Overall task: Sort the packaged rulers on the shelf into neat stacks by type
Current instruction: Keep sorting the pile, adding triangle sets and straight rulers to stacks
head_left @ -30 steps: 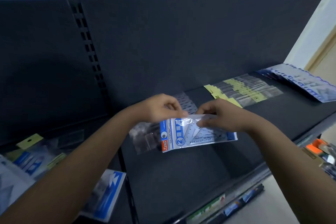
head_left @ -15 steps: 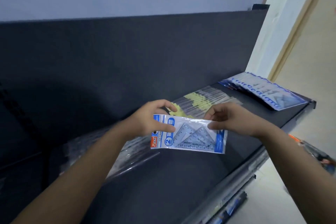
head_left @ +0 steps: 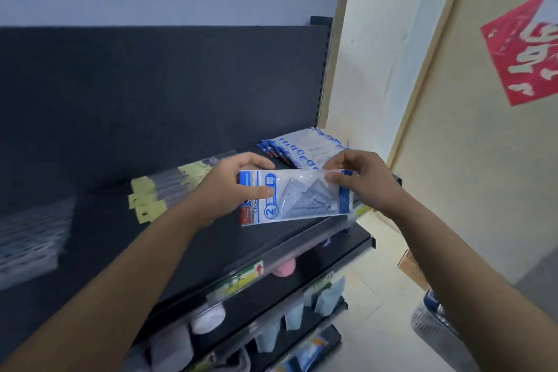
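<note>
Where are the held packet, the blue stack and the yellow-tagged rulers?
held packet (head_left: 302,199), head view, clear front over the triangles.
blue stack (head_left: 314,148), head view, top packet's face.
yellow-tagged rulers (head_left: 152,208), head view, one yellow tag.

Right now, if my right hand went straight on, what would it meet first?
Probably the stack of blue-and-white packets just beyond the right hand, on the shelf; depth is unclear.

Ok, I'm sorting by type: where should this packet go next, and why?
Probably onto the blue-and-white stack behind it: the set-square packet, pinched by the left hand and right hand, seems to match that packaging, unlike the yellow-tagged packets further left.
</note>
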### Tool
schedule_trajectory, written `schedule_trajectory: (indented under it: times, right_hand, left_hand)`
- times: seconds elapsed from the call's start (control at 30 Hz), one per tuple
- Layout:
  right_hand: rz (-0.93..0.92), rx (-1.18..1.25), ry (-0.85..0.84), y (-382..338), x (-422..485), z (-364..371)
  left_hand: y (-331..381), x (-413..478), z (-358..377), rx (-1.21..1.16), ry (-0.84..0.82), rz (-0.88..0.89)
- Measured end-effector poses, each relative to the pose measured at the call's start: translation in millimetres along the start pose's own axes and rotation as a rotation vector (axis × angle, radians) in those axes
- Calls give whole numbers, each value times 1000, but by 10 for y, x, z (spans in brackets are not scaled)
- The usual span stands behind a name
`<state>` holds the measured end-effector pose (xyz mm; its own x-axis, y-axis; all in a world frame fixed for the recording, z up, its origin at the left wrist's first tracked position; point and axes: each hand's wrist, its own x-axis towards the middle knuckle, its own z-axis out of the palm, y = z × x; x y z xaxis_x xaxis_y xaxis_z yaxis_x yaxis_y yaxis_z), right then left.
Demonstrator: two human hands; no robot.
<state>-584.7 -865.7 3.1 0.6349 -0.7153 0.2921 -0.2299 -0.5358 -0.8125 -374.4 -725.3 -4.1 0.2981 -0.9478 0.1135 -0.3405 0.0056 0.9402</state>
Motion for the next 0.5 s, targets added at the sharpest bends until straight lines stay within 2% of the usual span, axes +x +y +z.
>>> schedule_trajectory:
  times: [0.17, 0.3, 0.4, 0.5]
  right_hand:
    - [-27, -36, 12, 261, 220, -501]
    - [-1, -84, -14, 529, 512, -771]
    - [28, -135, -69, 792, 748, -865]
    - [102, -160, -205, 1082, 987, -816]
  left_hand:
    - [208, 397, 413, -3, 40, -66]
    - [155, 809, 695, 21, 6, -108]
    - [-2, 1132, 865, 85, -39, -128]
    - [-191, 1398, 956, 159, -126, -185]
